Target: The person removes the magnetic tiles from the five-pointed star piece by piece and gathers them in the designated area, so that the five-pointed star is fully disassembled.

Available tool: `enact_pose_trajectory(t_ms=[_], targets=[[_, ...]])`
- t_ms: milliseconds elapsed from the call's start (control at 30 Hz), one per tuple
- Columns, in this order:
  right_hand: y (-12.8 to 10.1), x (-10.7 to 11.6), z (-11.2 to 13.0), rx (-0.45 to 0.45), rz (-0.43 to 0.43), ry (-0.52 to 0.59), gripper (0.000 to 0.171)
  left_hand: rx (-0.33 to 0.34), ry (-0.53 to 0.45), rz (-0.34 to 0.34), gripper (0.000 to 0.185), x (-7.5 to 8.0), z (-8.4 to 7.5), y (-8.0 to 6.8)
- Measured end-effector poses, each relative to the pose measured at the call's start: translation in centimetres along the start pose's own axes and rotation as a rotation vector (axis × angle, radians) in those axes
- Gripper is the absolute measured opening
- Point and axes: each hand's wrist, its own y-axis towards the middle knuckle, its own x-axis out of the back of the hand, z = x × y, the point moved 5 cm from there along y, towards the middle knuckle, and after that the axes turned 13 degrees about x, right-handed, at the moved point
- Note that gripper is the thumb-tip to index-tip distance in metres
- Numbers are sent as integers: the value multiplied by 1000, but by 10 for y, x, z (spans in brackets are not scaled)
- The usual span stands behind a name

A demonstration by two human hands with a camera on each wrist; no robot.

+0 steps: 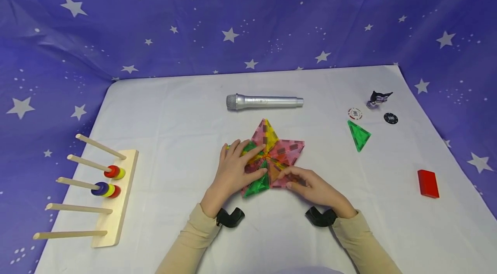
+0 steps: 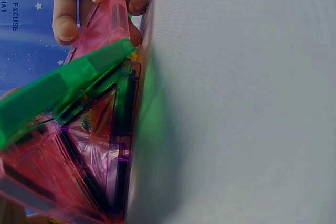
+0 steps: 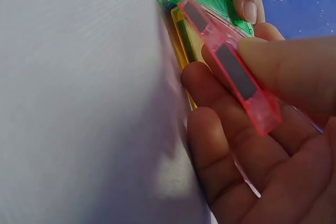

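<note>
A star-shaped arrangement of translucent magnetic tiles (image 1: 286, 149) in pink, yellow, green and orange lies mid-table. My left hand (image 1: 230, 173) rests with spread fingers across its left side, thumb by a green triangular tile (image 1: 257, 185) at the lower left point. At the lower right point, my right hand (image 1: 313, 187) pinches a pink tile (image 3: 231, 61) between thumb and fingers. That pink tile is tilted up from the table in the right wrist view, beside a yellow tile (image 3: 185, 38). The left wrist view shows the green tile (image 2: 63, 85) tilted above other tiles. My left hand covers the star's left point.
Behind the star lies a silver microphone (image 1: 268, 102). A wooden peg rack (image 1: 125, 205) with coloured rings stands at left. To the right are a loose green triangle tile (image 1: 359, 137), two poker chips (image 1: 391, 118), a small figurine (image 1: 377, 99) and a red block (image 1: 428, 184).
</note>
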Motion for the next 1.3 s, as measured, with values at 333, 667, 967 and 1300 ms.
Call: enact_pose_trajectory(t_ms=[333,667,967,1300], targets=[[0,3,7,14,33,76,19,8,2,8,58,0,0,0],[-16,54,1,136,-291,249,31,10,7,20,60,-1,1,0],[-39,99,-31,-32,-588,57,48,13,3,28,61,-2,0,-1],[-52,110,-50,-192,-696,-42,42,14,8,14,60,-1,1,-1]])
